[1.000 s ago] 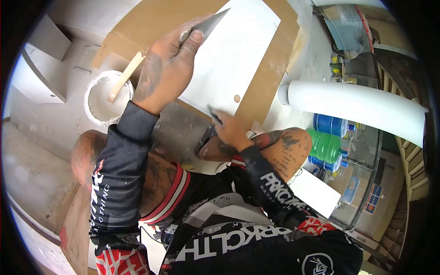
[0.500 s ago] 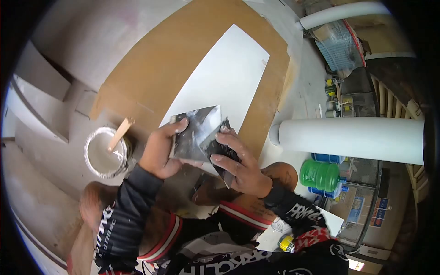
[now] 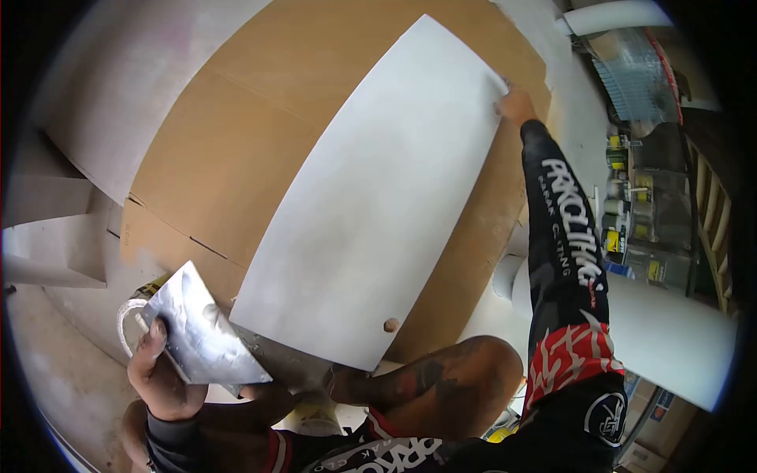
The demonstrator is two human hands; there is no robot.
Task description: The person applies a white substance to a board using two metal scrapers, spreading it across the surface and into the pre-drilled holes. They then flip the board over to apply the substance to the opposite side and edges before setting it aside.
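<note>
Two hands that met over the blades half a second ago are now far apart. Nearest, the left hand (image 3: 162, 378) sits off the near left corner of the white panel (image 3: 371, 197), its grip closed round the edge of a wide metal blade (image 3: 201, 335) smeared with pale filler; the blade tilts up towards the panel's near edge and stops just short of it. Before, both hands held this blade and a smaller dark one together above the panel's near end; the small one cannot be made out now. Under the blade, the rim of the filler tub (image 3: 126, 319) peeps out, mostly hidden, where earlier it lay in full view with a stick in it. A bare knee (image 3: 453, 378) rests just beside the panel's near right corner.

The panel lies on brown board (image 3: 213, 165), which shows along its left and right sides. Farthest off, the right hand (image 3: 514, 102) has stretched to the panel's far right corner and touches the edge there; whether its grip pinches the corner or merely presses on it cannot be told. A white pipe (image 3: 670, 347) lies right of the panel, past the sleeve.
</note>
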